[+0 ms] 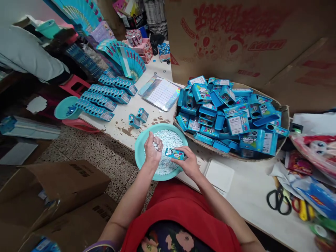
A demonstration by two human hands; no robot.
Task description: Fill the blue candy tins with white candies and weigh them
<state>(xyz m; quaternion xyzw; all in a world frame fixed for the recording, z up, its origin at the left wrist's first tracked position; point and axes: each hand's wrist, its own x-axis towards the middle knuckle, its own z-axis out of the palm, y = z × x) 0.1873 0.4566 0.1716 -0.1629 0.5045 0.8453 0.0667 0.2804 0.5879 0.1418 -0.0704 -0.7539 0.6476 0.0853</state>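
Observation:
My left hand (153, 149) hovers over a teal bowl (139, 145) full of small white candies (170, 139), its fingers pinched on a few of them. My right hand (187, 162) grips a small blue candy box (174, 153) over the bowl's near rim, close beside the left hand's fingertips. Just right of the bowl, a shallow cardboard tray (285, 120) is heaped with several empty blue boxes of the same kind.
Two loose blue boxes (138, 118) stand left of the bowl, with rows of filled boxes (105, 96) and fanned stacks beyond. A holographic sheet (160, 92), a white lid (219, 174) and scissors (278, 200) lie on the white table. Big cardboard cartons stand behind and on the floor.

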